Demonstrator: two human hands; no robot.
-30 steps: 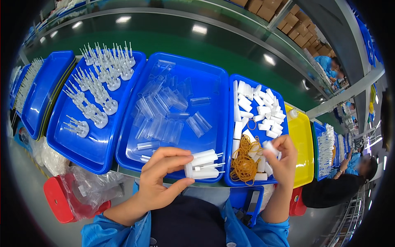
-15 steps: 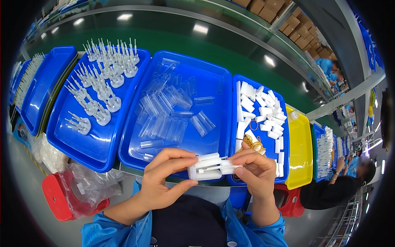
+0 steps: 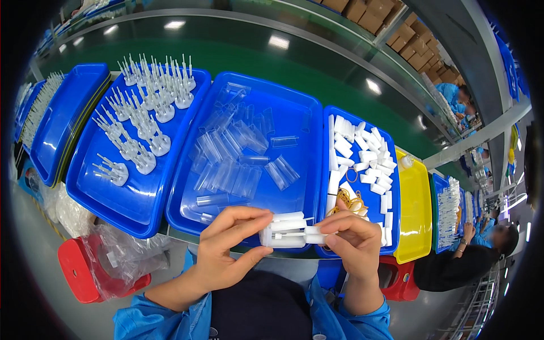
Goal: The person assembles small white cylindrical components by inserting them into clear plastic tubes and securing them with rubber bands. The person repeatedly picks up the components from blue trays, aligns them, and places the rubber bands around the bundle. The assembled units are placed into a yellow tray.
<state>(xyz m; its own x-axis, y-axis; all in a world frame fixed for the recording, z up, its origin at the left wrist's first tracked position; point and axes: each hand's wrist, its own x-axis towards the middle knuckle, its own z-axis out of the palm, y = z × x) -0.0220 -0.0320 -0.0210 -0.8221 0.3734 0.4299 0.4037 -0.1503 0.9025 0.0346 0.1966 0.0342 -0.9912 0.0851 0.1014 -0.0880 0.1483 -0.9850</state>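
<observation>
Sideways in front of me is a white pronged stand [image 3: 286, 233], with white tubes along some of its prongs. My left hand [image 3: 229, 241] grips its round base end, thumb below and fingers above. A short white tube [image 3: 314, 234] is pinched between the thumb and fingers of my right hand [image 3: 357, 237], up against the free ends of the prongs. Whether a prong has entered this tube I cannot tell. Many similar white tubes [image 3: 371, 156] lie beyond my right hand, near a tangle of tan rubber bands [image 3: 352, 201].
Clear plastic pieces [image 3: 233, 177] lie in the middle blue tray [image 3: 283, 207]. Further left, a blue tray [image 3: 90, 195] holds several upright pronged stands [image 3: 152, 139]. A yellow tray [image 3: 416, 221] is at the right, a red stool [image 3: 76, 272] lower left. Another person [image 3: 464, 263] sits far right.
The white tube in my right hand has shifted slightly against the prong ends, and a thin prong tip now shows above it. My left hand keeps its grip on the base.
</observation>
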